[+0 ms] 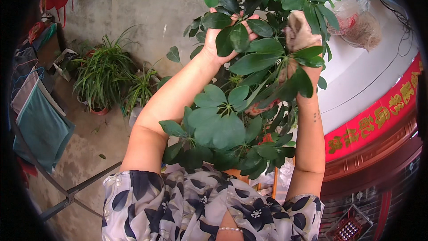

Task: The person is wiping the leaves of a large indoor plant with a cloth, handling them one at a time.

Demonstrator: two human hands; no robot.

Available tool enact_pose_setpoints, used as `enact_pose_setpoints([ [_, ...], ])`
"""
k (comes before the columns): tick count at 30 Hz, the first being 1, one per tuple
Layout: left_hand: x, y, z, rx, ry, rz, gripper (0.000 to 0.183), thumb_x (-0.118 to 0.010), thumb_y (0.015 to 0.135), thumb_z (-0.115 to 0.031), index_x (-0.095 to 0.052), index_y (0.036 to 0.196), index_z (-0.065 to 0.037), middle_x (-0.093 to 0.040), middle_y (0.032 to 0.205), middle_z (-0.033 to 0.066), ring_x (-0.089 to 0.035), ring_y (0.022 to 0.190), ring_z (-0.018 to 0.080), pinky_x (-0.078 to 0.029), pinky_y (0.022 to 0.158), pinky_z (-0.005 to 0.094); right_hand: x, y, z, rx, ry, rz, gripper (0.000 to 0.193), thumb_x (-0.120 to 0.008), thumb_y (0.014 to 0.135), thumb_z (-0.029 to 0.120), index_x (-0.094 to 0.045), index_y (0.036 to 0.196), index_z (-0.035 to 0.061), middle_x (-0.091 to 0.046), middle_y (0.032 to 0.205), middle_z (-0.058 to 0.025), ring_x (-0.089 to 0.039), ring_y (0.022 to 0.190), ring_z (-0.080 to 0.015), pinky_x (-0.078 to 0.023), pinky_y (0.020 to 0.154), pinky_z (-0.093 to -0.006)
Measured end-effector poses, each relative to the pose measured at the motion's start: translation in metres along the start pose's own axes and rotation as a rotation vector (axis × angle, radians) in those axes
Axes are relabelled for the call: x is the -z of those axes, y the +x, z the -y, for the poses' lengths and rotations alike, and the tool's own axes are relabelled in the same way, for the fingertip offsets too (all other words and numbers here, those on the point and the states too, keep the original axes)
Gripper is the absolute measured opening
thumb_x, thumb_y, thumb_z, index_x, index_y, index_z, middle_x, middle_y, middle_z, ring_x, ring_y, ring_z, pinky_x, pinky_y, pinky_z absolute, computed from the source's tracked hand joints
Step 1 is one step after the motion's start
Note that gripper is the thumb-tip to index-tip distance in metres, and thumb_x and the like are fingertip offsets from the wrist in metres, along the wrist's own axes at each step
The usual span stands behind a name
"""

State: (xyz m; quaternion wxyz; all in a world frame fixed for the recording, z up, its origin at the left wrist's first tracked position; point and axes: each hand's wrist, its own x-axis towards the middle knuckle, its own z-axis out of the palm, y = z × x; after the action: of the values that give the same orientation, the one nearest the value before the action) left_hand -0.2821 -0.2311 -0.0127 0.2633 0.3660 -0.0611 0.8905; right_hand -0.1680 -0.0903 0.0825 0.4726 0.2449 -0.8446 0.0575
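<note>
A leafy green potted-type shrub (pixel 218 127) with glossy, finger-like leaf clusters rises in front of me. My left hand (pixel 218 44) reaches in palm up beneath one dark leaf cluster (pixel 238 35), its fingers spread and curving up around the leaves, which cover much of the palm. In my right hand (pixel 312 73) is a crumpled beige cloth (pixel 299 33), bunched among the leaves on the plant's right side. Leaves hide most of the right fingers. Both forearms are raised up either side of the foliage.
Spider plants (pixel 104 73) in pots stand by the grey wall at left. Green-blue cloth (pixel 44 120) hangs on a metal rack (pixel 69 194). At right, a plastic bag (pixel 361 27) lies on a white surface (pixel 352 73) above a red banner (pixel 374 118) with gold lettering.
</note>
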Motion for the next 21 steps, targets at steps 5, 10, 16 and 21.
enact_pose_setpoints([
  [5, 0.006, 0.01, 0.008, 0.058, -0.15, 0.101, 0.06, -0.045, 0.082, -0.066, -0.056, 0.098, -0.009, -0.059, 0.098, 0.0113, -0.056, 0.086, 0.0228, -0.044, 0.088, 0.0395, -0.051, -0.025, -0.024, 0.414, -0.326, -0.003, 0.04, -0.052, 0.076, 0.007, -0.055, 0.115, 0.0055, -0.053, 0.117, -0.0147, -0.044, 0.117, -0.0339, -0.036, 0.097, -0.0413],
  [10, -0.009, 0.01, 0.014, -0.103, -0.06, -0.054, 0.06, -0.048, 0.081, -0.065, -0.054, 0.096, -0.008, -0.059, 0.103, 0.0137, -0.054, 0.087, 0.0234, -0.044, 0.087, 0.0377, -0.067, -0.059, -0.025, 0.178, 0.072, 0.189, 0.035, -0.053, 0.073, 0.002, -0.054, 0.108, 0.0015, -0.053, 0.111, -0.018, -0.049, 0.107, -0.0363, -0.041, 0.088, -0.0429],
  [16, 0.017, 0.004, -0.001, 0.082, -0.135, 0.093, 0.068, -0.043, 0.079, -0.07, -0.051, 0.106, -0.009, -0.052, 0.119, 0.0231, -0.051, 0.108, 0.0349, -0.04, 0.096, 0.0466, -0.031, -0.045, -0.024, 0.309, 0.254, 0.179, 0.037, -0.059, 0.078, 0.008, -0.056, 0.114, 0.0014, -0.057, 0.113, -0.016, -0.055, 0.105, -0.0323, -0.04, 0.093, -0.0371],
  [21, 0.009, 0.0, 0.001, 0.114, 0.152, -0.011, 0.077, -0.042, 0.077, -0.072, -0.046, 0.12, -0.008, -0.051, 0.122, 0.0183, -0.051, 0.111, 0.0321, -0.041, 0.096, 0.0455, -0.037, -0.018, -0.025, 0.02, 0.433, -0.001, 0.034, -0.053, 0.08, 0.001, -0.056, 0.114, 0.0012, -0.059, 0.109, -0.0141, -0.056, 0.102, -0.0284, -0.042, 0.091, -0.0337],
])
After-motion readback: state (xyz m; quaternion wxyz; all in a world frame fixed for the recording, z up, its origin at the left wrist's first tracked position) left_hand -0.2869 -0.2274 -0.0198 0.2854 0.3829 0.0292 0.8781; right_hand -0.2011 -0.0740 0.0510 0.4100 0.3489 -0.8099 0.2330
